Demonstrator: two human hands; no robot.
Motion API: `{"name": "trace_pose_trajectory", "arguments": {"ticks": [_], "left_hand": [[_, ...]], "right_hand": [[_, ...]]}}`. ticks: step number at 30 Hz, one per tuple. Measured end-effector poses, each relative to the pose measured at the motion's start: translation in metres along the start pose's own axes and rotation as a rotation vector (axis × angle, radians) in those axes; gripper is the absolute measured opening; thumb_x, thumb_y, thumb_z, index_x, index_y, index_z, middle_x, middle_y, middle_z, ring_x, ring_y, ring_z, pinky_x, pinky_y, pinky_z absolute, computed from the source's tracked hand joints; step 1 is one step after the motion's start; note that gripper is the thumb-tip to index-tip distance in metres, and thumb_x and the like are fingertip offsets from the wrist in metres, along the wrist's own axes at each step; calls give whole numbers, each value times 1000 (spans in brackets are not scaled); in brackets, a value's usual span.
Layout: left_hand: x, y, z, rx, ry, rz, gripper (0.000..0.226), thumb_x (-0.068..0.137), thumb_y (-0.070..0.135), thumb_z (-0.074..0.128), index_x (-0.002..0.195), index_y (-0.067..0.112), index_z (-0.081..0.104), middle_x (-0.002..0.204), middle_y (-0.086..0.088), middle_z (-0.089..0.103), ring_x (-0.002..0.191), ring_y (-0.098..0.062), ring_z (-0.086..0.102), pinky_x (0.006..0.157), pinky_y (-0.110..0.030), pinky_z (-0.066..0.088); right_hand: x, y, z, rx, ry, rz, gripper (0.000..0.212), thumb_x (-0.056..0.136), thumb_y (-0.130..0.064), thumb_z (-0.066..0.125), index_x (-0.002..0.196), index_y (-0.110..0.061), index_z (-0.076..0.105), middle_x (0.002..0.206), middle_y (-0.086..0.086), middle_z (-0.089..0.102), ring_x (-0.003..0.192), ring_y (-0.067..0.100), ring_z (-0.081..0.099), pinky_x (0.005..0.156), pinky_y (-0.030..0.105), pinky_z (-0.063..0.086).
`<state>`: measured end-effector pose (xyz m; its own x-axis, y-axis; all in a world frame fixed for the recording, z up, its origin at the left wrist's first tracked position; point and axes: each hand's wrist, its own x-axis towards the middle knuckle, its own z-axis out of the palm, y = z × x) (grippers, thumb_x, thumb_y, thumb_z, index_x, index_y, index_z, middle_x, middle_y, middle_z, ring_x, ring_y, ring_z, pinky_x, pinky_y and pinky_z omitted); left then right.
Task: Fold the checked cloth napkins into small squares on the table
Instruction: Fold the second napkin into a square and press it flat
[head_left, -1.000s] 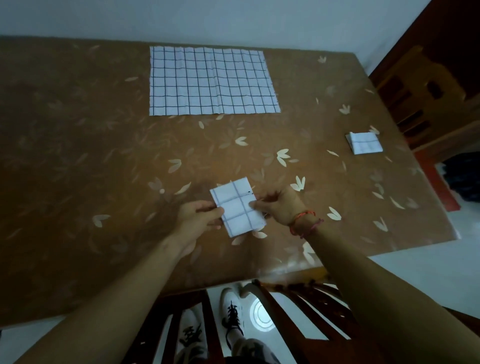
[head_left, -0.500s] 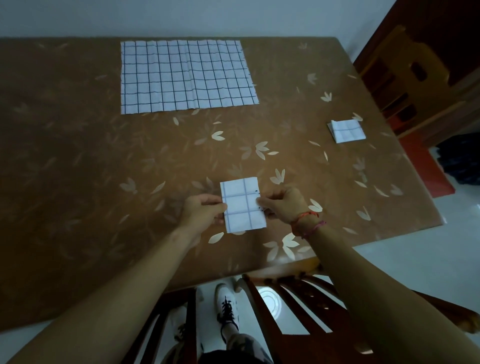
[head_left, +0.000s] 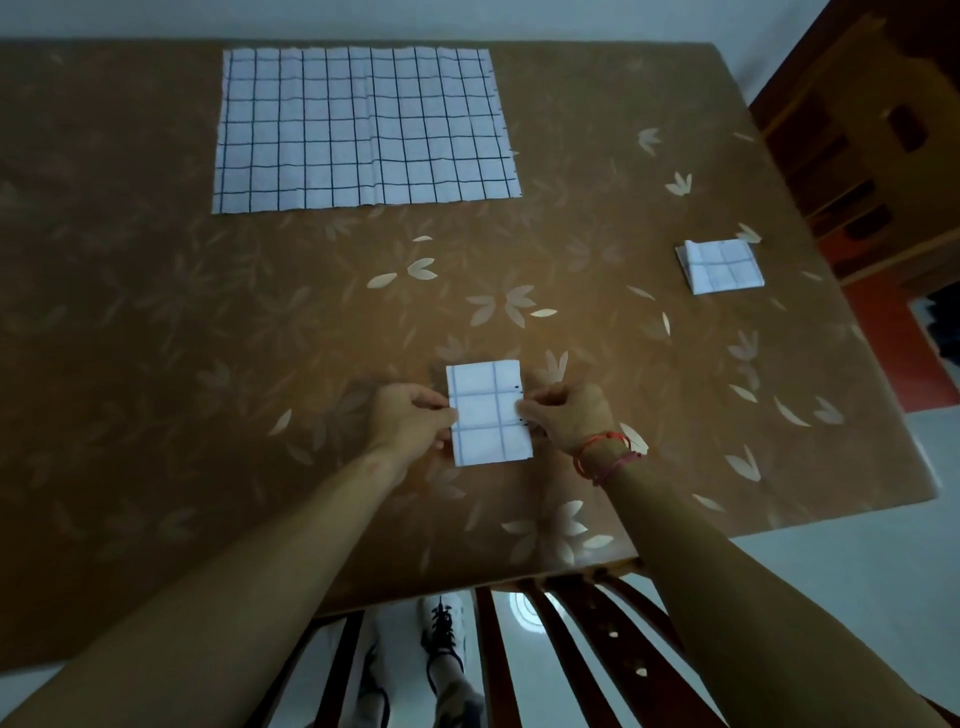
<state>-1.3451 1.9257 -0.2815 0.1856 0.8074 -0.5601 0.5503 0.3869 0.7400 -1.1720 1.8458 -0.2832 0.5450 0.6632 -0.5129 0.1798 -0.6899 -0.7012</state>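
Leaf-patterned brown table (head_left: 156, 312), pale wall (head_left: 467, 21) beyond.
I see a folded white checked napkin (head_left: 488, 410) pinched between left hand (head_left: 410, 423) and right hand (head_left: 566, 415).

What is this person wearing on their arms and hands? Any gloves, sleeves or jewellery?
No gloves or sleeves show: the left hand and right hand are bare, as are both forearms. Thin red cord bracelets loop the right wrist, in two strands or more. The left wrist wears nothing.

The folded napkin (head_left: 488, 413), tilted a second ago, has been turned to lie straight.
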Motion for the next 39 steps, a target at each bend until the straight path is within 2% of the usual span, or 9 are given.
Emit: {"name": "trace_pose_trajectory", "arguments": {"ticks": [5, 9, 14, 20, 25, 28, 33, 36, 39], "left_hand": [[12, -1, 8, 45, 8, 1, 10, 81, 4, 74, 86, 6, 66, 80, -10, 69, 64, -21, 69, 49, -21, 54], [18, -3, 11, 105, 24, 28, 9, 81, 6, 74, 88, 6, 67, 81, -9, 69, 62, -18, 68, 47, -19, 52], [22, -4, 13, 179, 37, 58, 10, 82, 10, 75, 90, 6, 71, 82, -7, 70, 60, -13, 67, 47, -18, 51], [20, -3, 15, 166, 30, 72, 13, 83, 5, 73, 94, 0, 69, 84, -9, 68, 58, -10, 63, 39, -10, 43], [20, -6, 15, 190, 47, 90, 17, 83, 6, 73, 98, -1, 69, 84, -8, 66, 59, -8, 61, 39, -8, 43], [22, -11, 14, 251, 57, 121, 19, 83, 10, 74, 100, 3, 70, 90, -7, 70, 64, -9, 63, 43, -9, 46], [22, -20, 11, 341, 34, 173, 19, 81, 16, 76, 99, 9, 72, 93, -5, 73, 75, -14, 67, 68, -31, 59], [20, -23, 11, 369, 20, 201, 20, 81, 18, 76, 100, 10, 72, 94, -3, 73, 76, -12, 65, 68, -26, 57], [18, -21, 11, 376, 23, 213, 20, 81, 18, 76, 100, 10, 72, 94, -3, 73, 77, -12, 66, 70, -28, 58]], "right_hand": [[16, 8, 7, -54, 8, -27, 10, 81, -17, 73, 87, -9, 76, 69, 1, 68, 50, 7, 60, 45, 10, 48], [24, 12, 11, -105, 30, -63, 10, 81, -21, 72, 86, -12, 76, 71, 2, 70, 55, 13, 63, 63, 28, 58], [26, 14, 12, -114, 22, -86, 12, 81, -22, 72, 88, -13, 77, 74, 2, 71, 68, 21, 69, 72, 38, 59], [26, 16, 12, -109, 22, -110, 13, 81, -20, 73, 91, -13, 77, 73, -2, 67, 70, 23, 68, 75, 40, 59], [25, 17, 11, -124, 24, -124, 14, 81, -21, 73, 93, -14, 77, 74, -2, 68, 70, 22, 68, 75, 38, 59], [25, 16, 12, -140, 20, -123, 14, 81, -22, 73, 93, -16, 77, 79, -1, 71, 71, 21, 68, 77, 38, 58], [26, 20, 12, -124, 44, -135, 14, 79, -20, 73, 93, -18, 75, 82, -4, 70, 72, 18, 68, 77, 36, 59], [25, 18, 14, -149, 42, -151, 15, 80, -22, 73, 94, -18, 75, 81, -8, 67, 72, 15, 65, 79, 35, 58], [24, 19, 16, -148, 46, -169, 15, 80, -21, 72, 94, -18, 76, 82, -9, 66, 73, 16, 65, 78, 37, 58]]}}
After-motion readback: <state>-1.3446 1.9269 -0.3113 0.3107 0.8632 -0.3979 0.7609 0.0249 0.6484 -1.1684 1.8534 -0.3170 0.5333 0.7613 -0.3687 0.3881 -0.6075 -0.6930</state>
